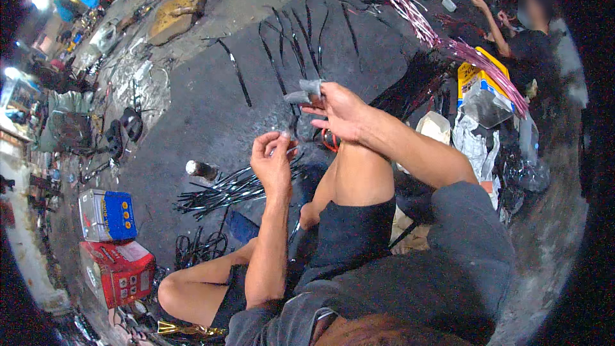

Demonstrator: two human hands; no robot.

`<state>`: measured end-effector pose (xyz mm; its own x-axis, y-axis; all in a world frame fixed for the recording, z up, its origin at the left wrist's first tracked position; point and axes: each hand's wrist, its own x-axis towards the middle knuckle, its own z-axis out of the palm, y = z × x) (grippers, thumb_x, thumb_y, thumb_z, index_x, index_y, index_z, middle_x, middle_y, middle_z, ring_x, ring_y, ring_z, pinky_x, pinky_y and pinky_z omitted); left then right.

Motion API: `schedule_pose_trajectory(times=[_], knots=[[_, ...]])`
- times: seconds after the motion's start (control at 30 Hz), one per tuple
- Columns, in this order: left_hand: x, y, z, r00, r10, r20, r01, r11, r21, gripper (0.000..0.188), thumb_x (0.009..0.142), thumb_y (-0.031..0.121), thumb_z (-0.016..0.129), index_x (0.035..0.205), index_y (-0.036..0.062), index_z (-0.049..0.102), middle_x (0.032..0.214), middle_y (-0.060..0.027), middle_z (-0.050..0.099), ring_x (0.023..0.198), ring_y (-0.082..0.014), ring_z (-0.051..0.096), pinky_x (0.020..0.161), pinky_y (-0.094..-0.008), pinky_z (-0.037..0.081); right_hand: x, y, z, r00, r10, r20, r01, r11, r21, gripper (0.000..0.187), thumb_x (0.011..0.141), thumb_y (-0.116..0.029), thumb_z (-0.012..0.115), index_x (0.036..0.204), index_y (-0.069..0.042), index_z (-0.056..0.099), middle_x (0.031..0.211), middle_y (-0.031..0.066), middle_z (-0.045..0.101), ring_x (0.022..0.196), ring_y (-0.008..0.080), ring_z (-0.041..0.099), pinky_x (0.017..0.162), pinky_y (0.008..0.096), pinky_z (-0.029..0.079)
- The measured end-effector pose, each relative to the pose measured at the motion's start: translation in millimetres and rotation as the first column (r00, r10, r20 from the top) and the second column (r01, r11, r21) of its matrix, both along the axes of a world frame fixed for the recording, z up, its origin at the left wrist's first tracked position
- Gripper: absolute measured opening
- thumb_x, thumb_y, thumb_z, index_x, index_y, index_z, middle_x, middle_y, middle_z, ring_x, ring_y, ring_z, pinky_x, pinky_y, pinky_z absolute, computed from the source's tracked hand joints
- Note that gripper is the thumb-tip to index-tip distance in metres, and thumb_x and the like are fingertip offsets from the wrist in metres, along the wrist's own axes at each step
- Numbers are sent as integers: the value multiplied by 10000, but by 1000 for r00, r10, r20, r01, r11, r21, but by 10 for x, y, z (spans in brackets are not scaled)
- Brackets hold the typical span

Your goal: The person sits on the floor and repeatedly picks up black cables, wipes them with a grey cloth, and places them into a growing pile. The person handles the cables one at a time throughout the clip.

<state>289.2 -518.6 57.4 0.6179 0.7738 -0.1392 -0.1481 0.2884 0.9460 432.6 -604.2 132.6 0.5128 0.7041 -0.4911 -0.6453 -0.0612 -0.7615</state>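
My left hand (271, 165) is raised over the dark sheet (186, 109), its thumb and fingers curled together. What lies in that pinch, if anything, is too small to make out. My right hand (343, 113) hovers to its right above my knee, fingers stretched and apart, holding nothing I can see. Grey coverings (303, 94) wrap two of its fingertips. Beyond both hands, several thin black strips (236, 72) lie spread out on the sheet. A bundle of shiny black strips (221, 192) rests below and left of my left hand.
Left of the bundle stands a small pale-topped cylinder (201, 170). A blue-and-white box (107, 215) sits on a red box (118, 272) at the left. Pink and white strands (474, 57) cross a yellow container (482, 77) at the right. Another person (532, 38) sits at the far right.
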Motion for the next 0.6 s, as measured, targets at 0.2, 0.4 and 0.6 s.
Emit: schedule_pose_trajectory(times=[0.2, 0.4, 0.6], knots=[[-576, -235, 305, 996, 19, 82, -22, 999, 34, 202, 847, 66, 677, 1015, 41, 567, 894, -43, 611, 746, -117, 607, 579, -225, 483, -1100, -253, -123, 976, -52, -211, 82, 987, 140, 205, 892, -336, 462, 932, -187, 597, 997, -32, 618, 1009, 159, 513, 910, 379, 349], [-1241, -297, 271, 978, 201, 55, -206, 973, 105, 217, 814, 2, 688, 1008, 9, 592, 814, -38, 635, 710, -101, 599, 633, -226, 497, -1867, -252, -361, 916, -66, -397, 146, 974, 175, 283, 896, -347, 448, 1048, -158, 595, 1121, 10, 620, 1100, 181, 499, 975, 398, 324], [-1892, -126, 894, 861, 101, -499, 253, 766, 591, 138, 737, -28, 713, 860, 13, 665, 728, -13, 622, 660, -66, 556, 625, -215, 452, -1782, -459, -35, 257, -90, 962, -309, 936, 170, 669, 613, -83, 665, 1262, -17, 520, 1247, 149, 537, 1187, 322, 500, 1054, 391, 340]])
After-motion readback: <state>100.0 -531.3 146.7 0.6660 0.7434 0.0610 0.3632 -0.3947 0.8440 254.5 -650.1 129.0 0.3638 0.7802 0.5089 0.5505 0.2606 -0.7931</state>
